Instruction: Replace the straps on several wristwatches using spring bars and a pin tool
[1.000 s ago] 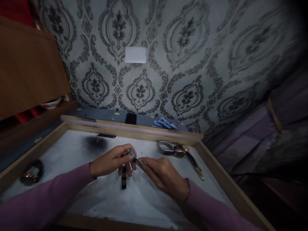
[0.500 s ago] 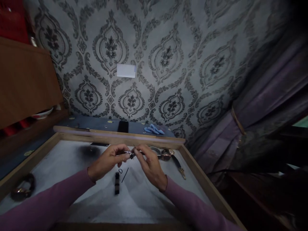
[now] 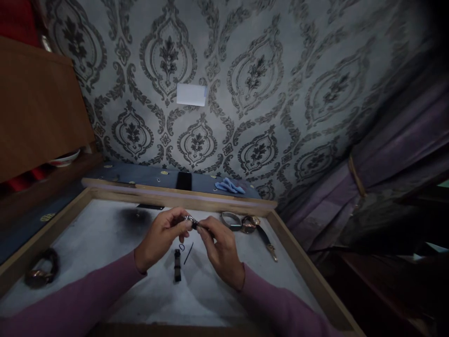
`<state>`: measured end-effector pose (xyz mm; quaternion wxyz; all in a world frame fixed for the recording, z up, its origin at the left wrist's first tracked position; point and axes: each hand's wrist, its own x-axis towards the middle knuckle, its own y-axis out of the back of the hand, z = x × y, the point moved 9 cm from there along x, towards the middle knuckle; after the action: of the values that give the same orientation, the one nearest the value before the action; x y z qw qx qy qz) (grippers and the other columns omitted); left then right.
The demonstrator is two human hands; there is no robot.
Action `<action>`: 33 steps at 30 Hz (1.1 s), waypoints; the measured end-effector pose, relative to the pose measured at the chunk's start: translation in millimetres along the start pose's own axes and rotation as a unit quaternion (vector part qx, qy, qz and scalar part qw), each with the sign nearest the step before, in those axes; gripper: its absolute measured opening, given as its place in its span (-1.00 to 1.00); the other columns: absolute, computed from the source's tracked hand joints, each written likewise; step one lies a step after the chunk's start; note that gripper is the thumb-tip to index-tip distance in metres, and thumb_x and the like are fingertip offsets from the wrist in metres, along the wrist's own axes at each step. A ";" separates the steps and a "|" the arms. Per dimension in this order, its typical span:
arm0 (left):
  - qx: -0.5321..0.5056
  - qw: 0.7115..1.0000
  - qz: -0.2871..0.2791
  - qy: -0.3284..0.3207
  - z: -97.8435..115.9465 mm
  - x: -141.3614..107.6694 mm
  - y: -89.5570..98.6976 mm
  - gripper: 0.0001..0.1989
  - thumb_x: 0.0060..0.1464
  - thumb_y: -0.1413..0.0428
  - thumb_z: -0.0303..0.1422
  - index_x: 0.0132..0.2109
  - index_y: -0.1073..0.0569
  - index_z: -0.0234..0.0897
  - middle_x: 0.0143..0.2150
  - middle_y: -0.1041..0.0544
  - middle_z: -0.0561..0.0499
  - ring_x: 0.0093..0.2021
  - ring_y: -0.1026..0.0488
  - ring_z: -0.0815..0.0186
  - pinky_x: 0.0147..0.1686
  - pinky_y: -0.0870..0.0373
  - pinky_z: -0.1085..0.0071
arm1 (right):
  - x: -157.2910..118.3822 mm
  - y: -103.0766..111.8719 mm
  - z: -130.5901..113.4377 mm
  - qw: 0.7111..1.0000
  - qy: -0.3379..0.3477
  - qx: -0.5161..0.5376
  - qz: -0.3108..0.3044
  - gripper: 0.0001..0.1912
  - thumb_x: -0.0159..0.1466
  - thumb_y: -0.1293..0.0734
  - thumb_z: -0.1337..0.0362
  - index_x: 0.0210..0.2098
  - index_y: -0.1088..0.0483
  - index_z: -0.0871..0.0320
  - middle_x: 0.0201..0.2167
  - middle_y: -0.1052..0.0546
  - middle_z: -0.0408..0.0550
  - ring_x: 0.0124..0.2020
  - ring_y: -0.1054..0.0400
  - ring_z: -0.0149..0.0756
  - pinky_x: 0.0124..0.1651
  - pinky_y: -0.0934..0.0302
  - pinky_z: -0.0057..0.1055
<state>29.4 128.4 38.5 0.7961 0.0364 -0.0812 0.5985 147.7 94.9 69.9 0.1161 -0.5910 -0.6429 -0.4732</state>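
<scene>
Between the fingertips of my left hand (image 3: 159,238) is a small watch (image 3: 190,218) with a shiny silver edge and a dark part below it, held above the white board. My right hand (image 3: 223,250) is pinched against the watch's right end; whether a small part or tool sits in that pinch is too small to make out. On the board below the hands lie a black strap piece (image 3: 177,267), a small dark loop (image 3: 181,247) and a thin dark rod (image 3: 188,253).
A wooden rim (image 3: 312,281) borders the board (image 3: 140,304). Toward the right back lie a grey band (image 3: 230,219), a rose-gold watch (image 3: 248,225) and a dark strap (image 3: 264,237). Another watch (image 3: 38,277) rests at left. Beyond the rim are a black phone (image 3: 184,180) and blue cloth (image 3: 229,186).
The whole view has shifted slightly. My right hand has turned a little, its fingertips now lower against the watch's end. My left hand keeps its hold on the watch.
</scene>
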 end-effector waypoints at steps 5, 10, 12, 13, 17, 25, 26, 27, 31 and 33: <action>-0.013 1.000 -0.025 0.004 -1.6 2.2 -1.9 -0.78 0.06 -0.17 -0.24 -0.33 -0.45 -0.34 -0.51 -0.40 0.08 -0.49 -0.33 0.40 -0.49 -0.28 0.49 | 2.2 -0.2 7.0 0.998 -0.049 0.040 -0.019 -0.81 0.34 -0.20 0.38 -0.42 -0.29 0.14 -0.54 -0.32 -0.19 -0.54 -0.18 -0.40 -0.47 -0.07 -0.47; 0.007 0.999 -0.043 0.007 0.5 0.3 -4.3 -0.76 0.09 -0.17 -0.22 -0.32 -0.46 -0.35 -0.51 -0.40 0.08 -0.50 -0.32 0.40 -0.46 -0.29 0.47 | 0.1 -0.2 13.3 0.994 -0.084 0.068 -0.034 -0.79 0.34 -0.20 0.32 -0.43 -0.30 0.15 -0.55 -0.33 -0.19 -0.53 -0.19 -0.41 -0.47 -0.08 -0.49; 0.000 0.999 -0.051 0.013 0.4 -0.1 -5.8 -0.74 0.09 -0.17 -0.20 -0.31 -0.46 -0.36 -0.51 -0.41 0.07 -0.49 -0.32 0.40 -0.45 -0.30 0.46 | -1.3 -1.6 17.8 0.991 -0.103 0.079 -0.040 -0.79 0.34 -0.21 0.29 -0.44 -0.31 0.16 -0.56 -0.34 -0.18 -0.53 -0.20 -0.41 -0.47 -0.09 -0.50; -0.009 0.998 -0.056 0.016 -0.1 -0.1 -6.6 -0.73 0.10 -0.16 -0.18 -0.30 -0.46 -0.36 -0.50 -0.42 0.06 -0.48 -0.33 0.39 -0.44 -0.31 0.46 | -1.8 -2.3 19.7 0.989 -0.111 0.085 -0.043 -0.78 0.34 -0.21 0.27 -0.44 -0.31 0.16 -0.56 -0.34 -0.18 -0.53 -0.21 -0.41 -0.47 -0.09 -0.50; -0.060 0.995 -0.072 0.035 -6.6 0.6 -9.4 -0.68 0.10 -0.17 -0.13 -0.28 -0.46 -0.37 -0.42 -0.45 0.00 -0.40 -0.38 0.35 -0.45 -0.33 0.48 | -3.3 -4.1 25.3 0.985 -0.129 0.103 -0.053 -0.75 0.34 -0.21 0.22 -0.45 -0.31 0.16 -0.57 -0.33 -0.18 -0.54 -0.19 -0.41 -0.48 -0.09 -0.49; -0.129 0.985 -0.075 0.087 -19.4 0.6 -10.4 -0.59 0.12 -0.13 -0.04 -0.29 -0.48 -0.39 -0.35 -0.49 -0.09 -0.37 -0.43 0.31 -0.47 -0.35 0.46 | -6.2 -5.8 34.8 0.979 -0.156 0.119 -0.061 -0.73 0.34 -0.21 0.18 -0.45 -0.32 0.17 -0.57 -0.32 -0.17 -0.54 -0.17 -0.41 -0.49 -0.10 -0.50; -0.126 0.985 -0.075 0.090 -19.8 0.5 -10.0 -0.59 0.11 -0.14 -0.04 -0.29 -0.48 -0.39 -0.34 -0.49 -0.09 -0.37 -0.43 0.31 -0.47 -0.35 0.46 | -6.1 -6.1 34.8 0.978 -0.156 0.119 -0.063 -0.73 0.34 -0.21 0.18 -0.45 -0.31 0.16 -0.57 -0.32 -0.18 -0.54 -0.17 -0.41 -0.49 -0.09 -0.50; -0.119 0.985 -0.078 0.093 -20.2 0.4 -10.1 -0.59 0.10 -0.15 -0.05 -0.28 -0.48 -0.39 -0.34 -0.50 -0.09 -0.37 -0.43 0.32 -0.47 -0.35 0.47 | -6.1 -6.4 34.7 0.979 -0.156 0.117 -0.065 -0.73 0.34 -0.21 0.19 -0.45 -0.31 0.16 -0.57 -0.32 -0.18 -0.54 -0.17 -0.41 -0.49 -0.09 -0.50; -0.075 0.986 -0.107 0.099 -21.7 -0.6 -12.5 -0.65 0.02 -0.24 -0.12 -0.30 -0.48 -0.38 -0.40 -0.50 -0.03 -0.44 -0.42 0.38 -0.49 -0.33 0.50 | -5.5 -6.5 32.4 0.981 -0.150 0.104 -0.069 -0.75 0.32 -0.22 0.23 -0.47 -0.31 0.17 -0.58 -0.29 -0.19 -0.55 -0.16 -0.41 -0.49 -0.07 -0.49; -0.063 0.986 -0.114 0.104 -23.5 -1.2 -12.9 -0.66 0.01 -0.24 -0.13 -0.32 -0.47 -0.38 -0.45 -0.49 -0.01 -0.49 -0.41 0.40 -0.51 -0.31 0.52 | -5.2 -6.0 31.1 0.982 -0.145 0.099 -0.067 -0.75 0.32 -0.23 0.25 -0.48 -0.31 0.17 -0.59 -0.29 -0.20 -0.55 -0.16 -0.42 -0.49 -0.06 -0.49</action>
<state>43.6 127.3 15.7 0.8641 -0.0671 -0.0303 0.4980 156.7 115.7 47.1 0.0479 -0.5948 -0.7345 -0.3232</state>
